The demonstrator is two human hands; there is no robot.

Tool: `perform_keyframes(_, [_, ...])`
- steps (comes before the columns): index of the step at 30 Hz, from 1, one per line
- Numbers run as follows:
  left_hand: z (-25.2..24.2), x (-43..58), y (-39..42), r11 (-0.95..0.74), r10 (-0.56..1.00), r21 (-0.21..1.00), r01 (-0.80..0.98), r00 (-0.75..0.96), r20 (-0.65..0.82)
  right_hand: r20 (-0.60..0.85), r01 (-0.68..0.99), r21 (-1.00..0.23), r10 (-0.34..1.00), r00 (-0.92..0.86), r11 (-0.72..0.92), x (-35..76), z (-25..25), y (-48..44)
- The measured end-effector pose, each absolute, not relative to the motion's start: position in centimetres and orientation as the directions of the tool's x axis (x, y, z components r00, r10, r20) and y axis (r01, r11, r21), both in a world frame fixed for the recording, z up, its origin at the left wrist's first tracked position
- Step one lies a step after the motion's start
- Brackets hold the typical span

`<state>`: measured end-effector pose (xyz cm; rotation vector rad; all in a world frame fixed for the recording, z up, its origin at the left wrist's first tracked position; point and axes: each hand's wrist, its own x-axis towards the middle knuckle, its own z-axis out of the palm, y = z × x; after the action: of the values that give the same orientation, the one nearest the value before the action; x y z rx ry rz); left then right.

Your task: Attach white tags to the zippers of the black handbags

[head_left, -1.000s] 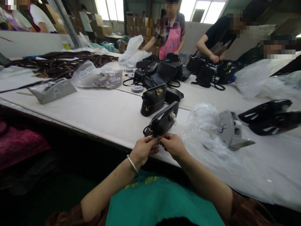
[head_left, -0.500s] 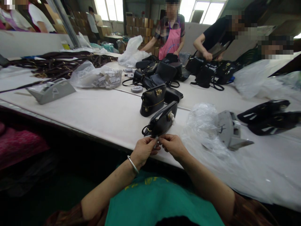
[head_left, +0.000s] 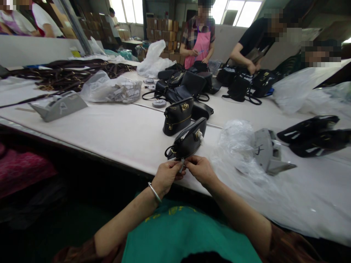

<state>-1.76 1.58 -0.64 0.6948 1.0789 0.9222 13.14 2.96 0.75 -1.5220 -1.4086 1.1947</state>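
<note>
A small black handbag [head_left: 188, 140] with gold fittings lies tilted at the table's near edge. Just in front of it my left hand [head_left: 167, 176] and my right hand [head_left: 201, 169] meet, both pinching a small pale item between their fingertips; I cannot make out what it is. A silver bangle sits on my left wrist. A second black handbag [head_left: 177, 116] stands upright just behind the first.
Crumpled clear plastic [head_left: 241, 146] and a grey tape dispenser [head_left: 267, 151] lie to the right. Another grey dispenser [head_left: 59, 106] sits far left. More black bags [head_left: 189, 86] are piled mid-table. Three people work across the white table [head_left: 115, 131].
My hands stay pinched together in front of the bag with barely any shift. The person in the pink apron across the table has drawn both hands up to the chest.
</note>
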Motion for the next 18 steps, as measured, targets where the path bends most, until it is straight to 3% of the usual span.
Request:
perform_keyframes(10, [-1.5, -1.5, 1.7, 0.391, 0.920, 0.894, -0.217, 0.112, -0.375, -0.122, 0.467, -0.881, 0.990, -0.073, -0.074, 13.0, 2.0, 2.7])
perform_keyframes(14, [-1.7, -1.3, 1.7, 0.369, 0.929, 0.902, -0.225, 0.091, -0.358, -0.162, 0.537, -0.835, 0.987, -0.024, -0.124, 12.8, 2.3, 3.0])
perform_keyframes(18, [-0.8, -1.5, 1.6, 0.422, 0.906, 0.867, -0.266, 0.138, -0.399, -0.162, 0.489, -0.863, 0.987, -0.022, -0.131, 12.8, 1.7, 3.4])
